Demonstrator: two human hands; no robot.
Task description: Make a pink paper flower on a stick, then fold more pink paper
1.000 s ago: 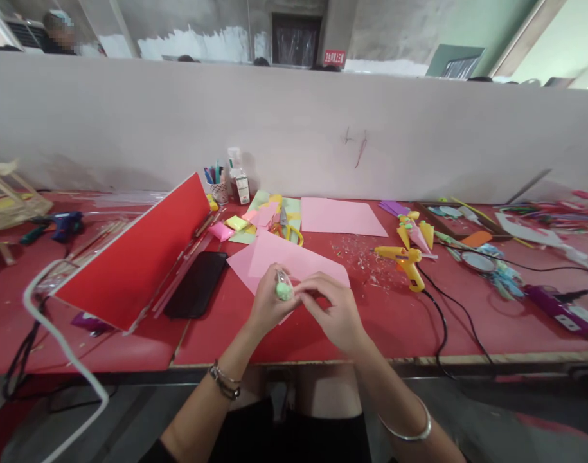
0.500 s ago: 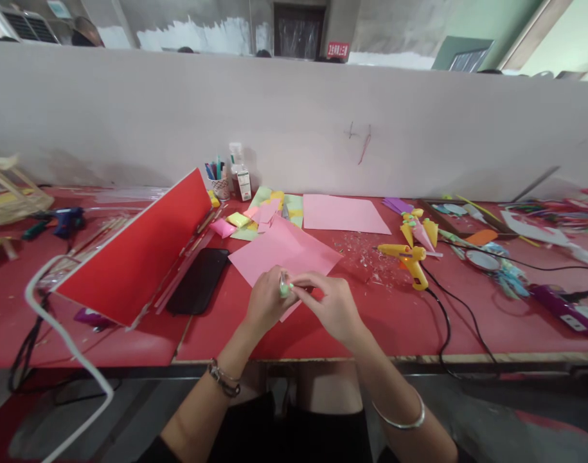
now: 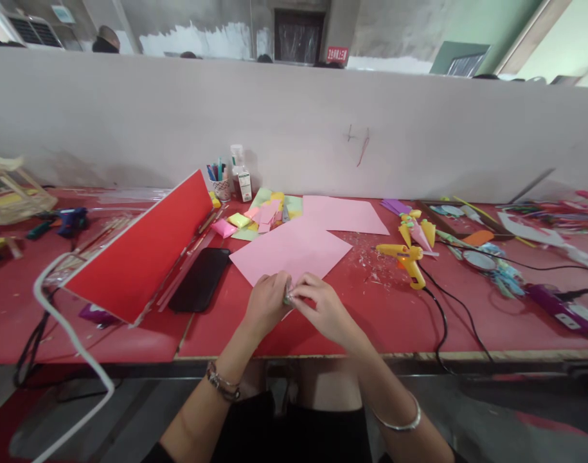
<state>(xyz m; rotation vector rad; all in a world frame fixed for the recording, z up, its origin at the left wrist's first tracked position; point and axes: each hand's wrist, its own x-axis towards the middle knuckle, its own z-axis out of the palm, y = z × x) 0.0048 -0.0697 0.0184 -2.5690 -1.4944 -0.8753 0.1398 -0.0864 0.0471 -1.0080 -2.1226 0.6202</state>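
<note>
two bare hands meet above a red table point(image 3: 361, 328). the left hand point(image 3: 268, 302) is curled around a small greenish thing point(image 3: 288, 298), mostly hidden by fingers; the right hand point(image 3: 322, 312) pinches it between thumb and fingertip. pink paper point(image 3: 288, 251) lies beneath and beyond. a black phone point(image 3: 200, 280) lies near the left hand, a yellow glue gun point(image 3: 406, 256) farther right.

Both forearms point(image 3: 388, 382) converge, the left grip point(image 3: 268, 300) curled, the right grip point(image 3: 324, 307) pinching close beside it.
</note>
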